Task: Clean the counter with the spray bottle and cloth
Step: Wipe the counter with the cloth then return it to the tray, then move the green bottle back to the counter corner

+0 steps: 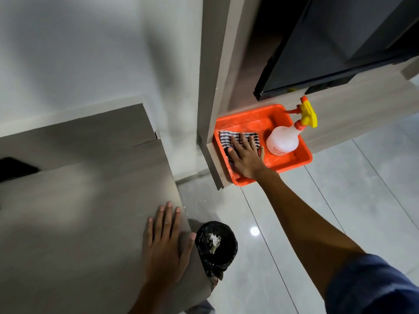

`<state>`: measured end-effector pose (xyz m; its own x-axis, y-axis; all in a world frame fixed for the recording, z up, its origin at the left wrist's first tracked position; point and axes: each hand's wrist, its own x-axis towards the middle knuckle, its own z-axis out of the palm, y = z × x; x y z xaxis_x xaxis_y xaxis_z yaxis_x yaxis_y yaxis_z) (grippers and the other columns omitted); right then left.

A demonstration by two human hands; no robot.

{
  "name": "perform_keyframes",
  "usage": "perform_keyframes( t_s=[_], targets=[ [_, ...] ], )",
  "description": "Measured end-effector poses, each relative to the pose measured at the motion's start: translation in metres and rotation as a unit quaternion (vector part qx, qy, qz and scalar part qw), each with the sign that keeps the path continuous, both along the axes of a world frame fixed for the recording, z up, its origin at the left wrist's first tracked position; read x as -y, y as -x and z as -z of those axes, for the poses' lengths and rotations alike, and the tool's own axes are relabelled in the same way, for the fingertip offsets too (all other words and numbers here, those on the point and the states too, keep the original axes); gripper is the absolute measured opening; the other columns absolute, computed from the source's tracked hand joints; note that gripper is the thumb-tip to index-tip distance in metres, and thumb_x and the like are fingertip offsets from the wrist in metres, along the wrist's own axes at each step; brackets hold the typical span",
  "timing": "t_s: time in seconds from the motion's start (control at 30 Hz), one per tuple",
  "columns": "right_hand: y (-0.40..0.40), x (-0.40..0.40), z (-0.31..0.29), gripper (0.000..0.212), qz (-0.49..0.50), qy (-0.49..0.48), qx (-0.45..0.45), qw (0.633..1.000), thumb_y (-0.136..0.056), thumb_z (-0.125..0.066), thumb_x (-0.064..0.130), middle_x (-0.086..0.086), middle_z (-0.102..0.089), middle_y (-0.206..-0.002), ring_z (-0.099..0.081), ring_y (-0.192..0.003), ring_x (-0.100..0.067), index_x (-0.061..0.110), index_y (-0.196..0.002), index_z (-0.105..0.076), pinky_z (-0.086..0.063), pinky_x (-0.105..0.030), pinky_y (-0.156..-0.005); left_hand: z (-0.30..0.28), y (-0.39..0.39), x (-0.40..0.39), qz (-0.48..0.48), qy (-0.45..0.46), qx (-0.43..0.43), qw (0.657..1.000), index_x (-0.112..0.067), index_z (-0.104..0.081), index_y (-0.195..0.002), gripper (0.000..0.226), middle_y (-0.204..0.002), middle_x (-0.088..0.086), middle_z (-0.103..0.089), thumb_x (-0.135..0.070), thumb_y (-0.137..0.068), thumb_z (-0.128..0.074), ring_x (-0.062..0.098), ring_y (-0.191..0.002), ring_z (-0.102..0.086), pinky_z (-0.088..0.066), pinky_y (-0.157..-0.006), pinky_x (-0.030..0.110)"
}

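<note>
An orange tray (301, 163) sits on a low ledge at the upper right. In it lies a black-and-white striped cloth (227, 137), and my right hand (246, 157) rests flat on that cloth with fingers spread. Right of the cloth in the same tray stands a translucent white spray bottle (282, 140) with a yellow and orange trigger head. My left hand (164, 243) lies flat and open on the grey counter (79, 211), near its right edge.
A black bin (216, 244) lined with a bag and holding crumpled paper stands on the glossy tiled floor (340, 200) just right of the counter. A dark cabinet (340, 46) hangs above the tray. A black object (13, 167) lies at the counter's left.
</note>
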<state>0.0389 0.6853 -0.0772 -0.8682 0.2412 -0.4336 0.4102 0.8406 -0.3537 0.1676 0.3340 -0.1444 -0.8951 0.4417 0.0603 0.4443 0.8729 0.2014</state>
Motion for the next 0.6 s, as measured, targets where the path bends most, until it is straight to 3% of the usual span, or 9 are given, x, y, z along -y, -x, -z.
perform_keyframes(
  t_s=[0.2,0.4,0.6],
  targets=[
    [-0.036,0.041,-0.026,0.061,0.067,0.077,-0.147,0.984,-0.118,-0.037,0.052,0.003,-0.017,-0.186,-0.009,-0.174,-0.021,0.033,-0.175,-0.028,0.0,-0.061,-0.138,-0.012,0.002,0.003,0.008,-0.013,0.024,1.0,-0.019,-0.024,-0.176,0.077,-0.188,0.004,-0.013,-0.062,-0.112,-0.034,0.026,-0.175,-0.013,-0.021,-0.14,0.058],
    [-0.058,0.099,-0.054,0.058,0.077,0.114,-0.211,0.968,-0.118,-0.045,0.045,0.003,-0.031,-0.182,-0.019,-0.171,-0.019,0.028,-0.173,-0.036,-0.013,-0.056,-0.14,-0.035,0.009,0.023,-0.009,-0.136,0.069,0.988,-0.018,-0.024,-0.176,0.072,-0.187,0.0,-0.015,-0.053,-0.114,-0.036,0.02,-0.175,-0.013,-0.014,-0.142,0.051],
    [-0.045,0.178,-0.078,0.065,0.075,0.184,-0.231,0.953,-0.113,-0.06,0.046,0.003,-0.04,-0.178,-0.03,-0.168,-0.017,0.023,-0.171,-0.042,-0.032,-0.053,-0.135,-0.05,0.015,0.088,-0.07,-0.161,0.088,0.981,-0.013,-0.029,-0.173,0.074,-0.186,0.005,-0.02,-0.053,-0.112,-0.037,0.023,-0.175,-0.016,-0.021,-0.14,0.057]
  ],
)
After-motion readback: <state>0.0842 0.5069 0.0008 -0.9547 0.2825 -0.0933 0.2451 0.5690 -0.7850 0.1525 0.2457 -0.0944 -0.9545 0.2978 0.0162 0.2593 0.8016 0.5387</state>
